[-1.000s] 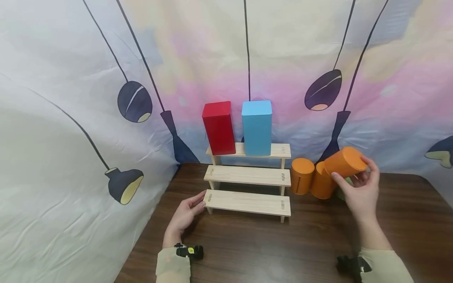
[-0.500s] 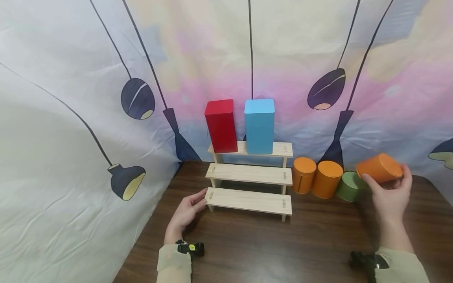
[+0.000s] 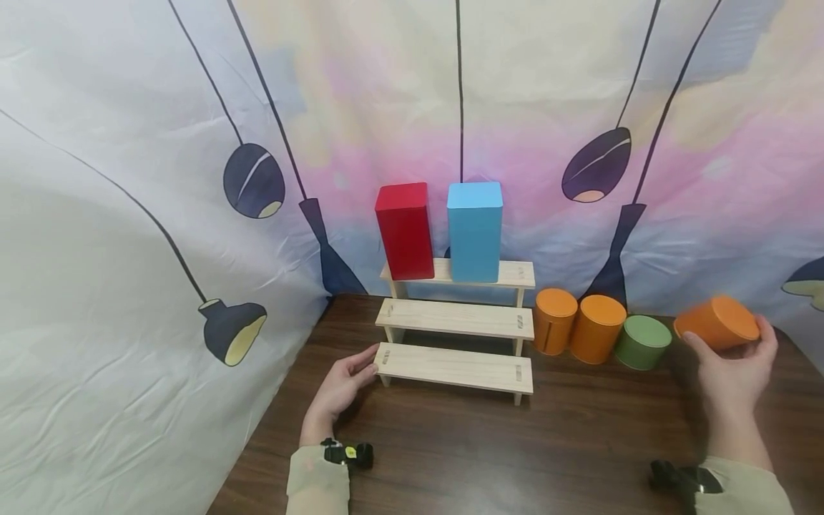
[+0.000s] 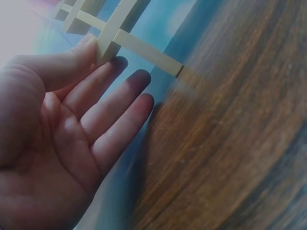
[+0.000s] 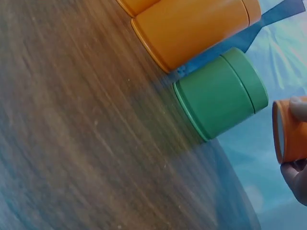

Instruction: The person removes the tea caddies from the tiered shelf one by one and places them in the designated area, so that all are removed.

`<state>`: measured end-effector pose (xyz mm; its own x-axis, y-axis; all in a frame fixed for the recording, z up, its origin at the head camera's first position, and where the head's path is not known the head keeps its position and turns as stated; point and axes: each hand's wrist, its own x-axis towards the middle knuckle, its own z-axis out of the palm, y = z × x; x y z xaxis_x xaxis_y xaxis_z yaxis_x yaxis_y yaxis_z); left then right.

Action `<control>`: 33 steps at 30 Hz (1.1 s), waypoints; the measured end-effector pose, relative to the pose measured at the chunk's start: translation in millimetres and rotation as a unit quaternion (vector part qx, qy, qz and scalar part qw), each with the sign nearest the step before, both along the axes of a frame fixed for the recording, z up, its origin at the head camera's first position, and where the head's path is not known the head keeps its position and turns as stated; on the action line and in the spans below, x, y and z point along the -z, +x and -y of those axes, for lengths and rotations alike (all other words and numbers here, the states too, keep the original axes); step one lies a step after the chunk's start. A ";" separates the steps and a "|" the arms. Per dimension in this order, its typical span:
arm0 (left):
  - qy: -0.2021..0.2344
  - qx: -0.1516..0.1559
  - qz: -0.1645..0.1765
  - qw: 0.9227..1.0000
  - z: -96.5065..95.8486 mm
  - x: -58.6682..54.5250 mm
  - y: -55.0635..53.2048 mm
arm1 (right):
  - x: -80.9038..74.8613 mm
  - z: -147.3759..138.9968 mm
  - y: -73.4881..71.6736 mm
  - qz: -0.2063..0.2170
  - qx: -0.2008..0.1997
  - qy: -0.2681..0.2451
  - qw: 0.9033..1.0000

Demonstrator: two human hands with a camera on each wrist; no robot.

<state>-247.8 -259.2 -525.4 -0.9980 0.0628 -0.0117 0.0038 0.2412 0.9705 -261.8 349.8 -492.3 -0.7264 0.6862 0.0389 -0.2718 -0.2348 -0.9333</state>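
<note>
My right hand [image 3: 737, 372] grips an orange canister [image 3: 717, 323] between thumb and fingers, tilted on its side, right of a short green canister [image 3: 642, 342]. In the right wrist view that held orange canister [image 5: 293, 132] shows at the right edge, apart from the green canister [image 5: 220, 96]. At the left end of the lowest step, my left hand [image 3: 340, 386] pinches the wooden three-step stand [image 3: 453, 368]. Thumb and index finger meet its edge in the left wrist view, the other fingers of the left hand [image 4: 62, 124] extended below.
A red box [image 3: 405, 232] and a light blue box [image 3: 475, 232] stand on the top step. Two orange canisters, one slimmer [image 3: 555, 322] and one wider [image 3: 597, 330], stand right of the stand on the brown wooden table [image 3: 489, 458]. A printed cloth [image 3: 386, 93] hangs behind.
My right hand has carried the orange canister rightward and lower, from in front of the others to beyond the green canister, which is now uncovered. The left hand keeps its place on the stand.
</note>
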 end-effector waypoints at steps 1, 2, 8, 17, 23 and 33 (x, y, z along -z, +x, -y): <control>0.000 -0.001 0.001 1.000 0.0 0.2 0.3 | 0.4 -1.2 0.2 0.009 0.000 0.002 1.000; 0.000 -0.001 0.001 1.000 -0.1 0.1 0.4 | 1.0 -2.2 0.3 0.019 0.000 0.003 1.000; -0.002 0.000 -0.002 1.000 0.1 0.0 0.0 | 2.9 -7.4 -0.2 0.072 -0.013 0.001 0.997; -0.005 0.000 -0.003 1.000 1.0 -0.4 0.0 | 9.7 -8.9 -3.6 0.122 -0.030 0.022 0.992; -0.007 0.004 -0.004 1.000 0.6 -0.5 -0.5 | 13.9 -10.8 -2.8 0.151 -0.030 0.058 0.986; -0.005 0.003 -0.001 1.000 0.3 0.7 -0.5 | 24.1 -19.2 -2.2 0.226 -0.044 0.146 0.962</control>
